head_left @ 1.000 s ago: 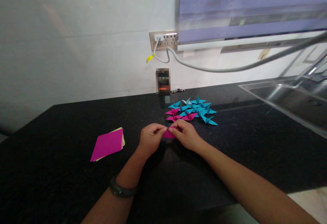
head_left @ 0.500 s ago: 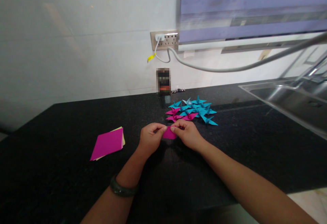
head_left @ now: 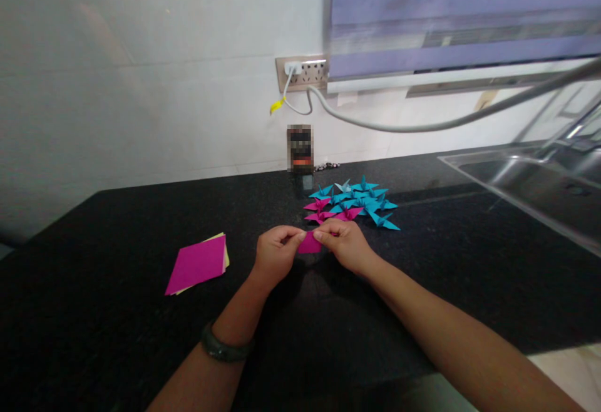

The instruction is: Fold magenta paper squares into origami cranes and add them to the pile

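Between my two hands is a small magenta piece of origami paper (head_left: 309, 243), held above the dark counter. My left hand (head_left: 278, 252) pinches its left edge between thumb and forefinger. The right edge is gripped the same way by my right hand (head_left: 346, 246). My fingers cover both ends, so the paper's folds are hard to make out. Just beyond the hands sit several folded paper cranes, blue ones (head_left: 361, 202) and magenta ones (head_left: 348, 214). Left of my left hand lies a stack of square paper (head_left: 200, 265), magenta on top with yellow edges showing beneath.
A steel sink (head_left: 563, 180) is set into the black counter (head_left: 117, 337) on the right. Against the wall stands a small blurred box (head_left: 300, 149) beside a beaded string (head_left: 327, 166). A grey cable (head_left: 399, 128) hangs from the wall socket (head_left: 313, 74).
Both hands stay in nearly the same place, still pinching the magenta paper. The paper's lower edge sits very slightly higher. The cranes and paper stack have not moved.
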`<state>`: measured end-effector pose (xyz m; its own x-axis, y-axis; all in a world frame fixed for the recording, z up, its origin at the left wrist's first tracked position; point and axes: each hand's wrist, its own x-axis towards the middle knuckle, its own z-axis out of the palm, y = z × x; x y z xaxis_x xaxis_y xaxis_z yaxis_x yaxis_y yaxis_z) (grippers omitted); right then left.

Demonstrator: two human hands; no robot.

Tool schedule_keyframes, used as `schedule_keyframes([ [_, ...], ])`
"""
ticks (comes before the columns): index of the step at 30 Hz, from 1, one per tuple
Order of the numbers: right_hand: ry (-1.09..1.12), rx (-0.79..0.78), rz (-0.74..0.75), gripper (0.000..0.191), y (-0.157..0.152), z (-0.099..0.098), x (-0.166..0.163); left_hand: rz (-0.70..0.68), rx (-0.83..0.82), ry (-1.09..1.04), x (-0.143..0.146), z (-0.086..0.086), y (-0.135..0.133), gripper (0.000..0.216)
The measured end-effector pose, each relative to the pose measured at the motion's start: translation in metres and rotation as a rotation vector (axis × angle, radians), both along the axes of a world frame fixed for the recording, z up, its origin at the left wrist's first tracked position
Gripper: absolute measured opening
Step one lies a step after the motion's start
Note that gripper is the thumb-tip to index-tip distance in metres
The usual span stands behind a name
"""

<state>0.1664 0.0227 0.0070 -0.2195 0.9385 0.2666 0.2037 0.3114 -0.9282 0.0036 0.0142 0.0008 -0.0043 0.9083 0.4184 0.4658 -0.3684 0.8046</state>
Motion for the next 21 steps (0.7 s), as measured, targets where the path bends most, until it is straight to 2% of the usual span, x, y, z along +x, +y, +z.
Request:
schedule_keyframes([
  [4,0.024,-0.109,-0.003,0.026,0.001,0.0,0.001,0.017,-0.065,-0.089,-0.001,0.003,0.001,0.016],
  [10,0.083,-0.156,-0.015,0.021,0.001,-0.003,-0.001,0.01,-0.109,-0.172,0.0,0.004,0.002,0.016],
  [17,0.021,-0.044,-0.096,0.015,0.002,-0.01,0.0,-0.049,-0.159,-0.179,0.001,0.0,0.002,0.015],
  [21,-0.149,0.173,-0.094,0.016,0.005,-0.009,0.002,-0.135,-0.191,-0.098,0.003,0.001,0.0,0.015],
])
